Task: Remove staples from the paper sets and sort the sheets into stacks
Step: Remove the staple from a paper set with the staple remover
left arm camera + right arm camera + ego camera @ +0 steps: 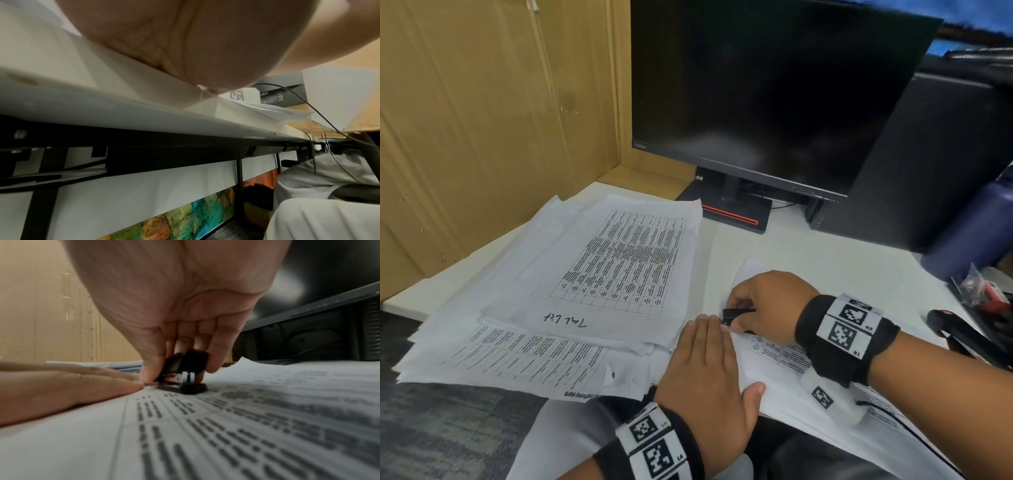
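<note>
A printed paper set (784,359) (226,426) lies at the desk's front edge, right of centre. My left hand (709,363) presses flat on its near-left part, fingers straight (61,386). My right hand (763,305) pinches a small black staple remover (732,315) (185,371) between thumb and fingers. The remover sits on the sheet, just past the left fingertips. The staple itself does not show. In the left wrist view only the palm (185,45) resting on the desk edge is seen.
A large loose stack of printed sheets (571,291) fills the left of the white desk (825,253). A dark monitor (756,92) stands behind. A purple bottle (969,229), a small plastic bag (976,287) and a black tool (962,329) lie at the right. Cardboard (482,120) walls the left.
</note>
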The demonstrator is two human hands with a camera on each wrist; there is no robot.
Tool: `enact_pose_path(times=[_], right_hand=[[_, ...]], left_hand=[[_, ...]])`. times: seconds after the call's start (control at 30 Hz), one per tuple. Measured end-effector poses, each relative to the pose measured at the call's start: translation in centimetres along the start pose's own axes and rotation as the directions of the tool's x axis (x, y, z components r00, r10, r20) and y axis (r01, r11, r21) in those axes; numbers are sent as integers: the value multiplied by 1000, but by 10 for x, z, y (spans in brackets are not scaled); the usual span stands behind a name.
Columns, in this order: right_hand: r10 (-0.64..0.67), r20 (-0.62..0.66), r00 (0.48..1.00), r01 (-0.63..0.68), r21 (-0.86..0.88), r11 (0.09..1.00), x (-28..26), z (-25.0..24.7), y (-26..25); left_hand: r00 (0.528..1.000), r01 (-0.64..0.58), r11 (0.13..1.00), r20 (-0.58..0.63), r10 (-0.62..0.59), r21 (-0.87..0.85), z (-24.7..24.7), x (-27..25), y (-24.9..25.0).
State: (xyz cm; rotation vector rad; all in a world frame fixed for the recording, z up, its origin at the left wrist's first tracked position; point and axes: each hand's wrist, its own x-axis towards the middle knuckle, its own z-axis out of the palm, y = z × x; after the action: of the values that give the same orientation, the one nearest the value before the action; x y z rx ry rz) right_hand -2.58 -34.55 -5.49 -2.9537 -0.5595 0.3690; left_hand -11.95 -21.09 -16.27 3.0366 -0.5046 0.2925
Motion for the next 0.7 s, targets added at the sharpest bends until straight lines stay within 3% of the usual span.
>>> enact_pose_path(times=[0.37,0.53,0.7], right_hand=[[75,76,994,-84,128,988,9,2,-4],[3,-31,1000,-4,-20,1000,2,9,-4],[-19,14,1000,21,-180,983,3,11,-11]], left_hand=[[1000,-5,999,24,6,-47,-2,-1,-3],[1000,-16,999,25,18,-52,-1,-1,-6],[999,-33,997,37,36,-72,1,0,-7]])
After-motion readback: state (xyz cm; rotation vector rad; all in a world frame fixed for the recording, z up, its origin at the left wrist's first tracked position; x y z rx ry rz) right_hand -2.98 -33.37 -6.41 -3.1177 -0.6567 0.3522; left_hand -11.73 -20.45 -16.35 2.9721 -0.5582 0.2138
